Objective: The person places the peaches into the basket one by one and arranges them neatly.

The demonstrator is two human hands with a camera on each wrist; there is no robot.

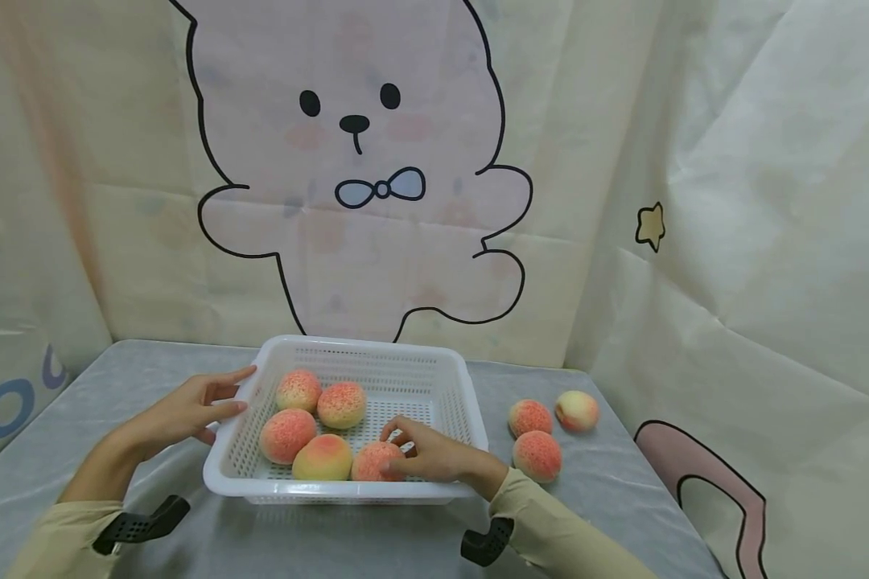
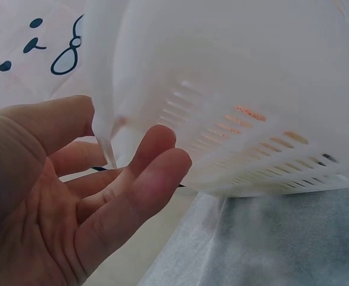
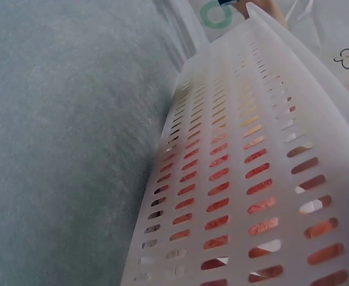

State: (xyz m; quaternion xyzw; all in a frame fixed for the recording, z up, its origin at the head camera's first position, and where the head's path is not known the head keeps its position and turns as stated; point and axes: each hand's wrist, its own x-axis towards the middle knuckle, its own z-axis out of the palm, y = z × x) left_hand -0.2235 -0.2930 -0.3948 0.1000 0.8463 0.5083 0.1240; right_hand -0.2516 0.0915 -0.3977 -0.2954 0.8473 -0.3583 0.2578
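A white plastic basket [image 1: 471, 402] with slotted walls stands on the table and holds several red-and-yellow peaches, among them a yellow one [image 1: 322, 457] at the front. My left hand [image 1: 188, 408] grips the basket's left rim; in the left wrist view its fingers [image 2: 133, 205] lie just under the rim's edge. My right hand [image 1: 434, 452] reaches over the front right of the basket. Its thumb and fingers hold a reddish peach [image 1: 371, 462] low inside, beside the yellow one. The right wrist view shows mostly the slotted outer wall [image 3: 234, 173], with peach colour behind the slots.
Right of the basket lie two reddish peaches [image 1: 537, 456] close together and a paler peach [image 1: 577, 411] behind them. Grey cloth [image 1: 319, 547] covers the table. A curtain with a cartoon bear [image 1: 362, 265] hangs behind, and more curtains hang at both sides.
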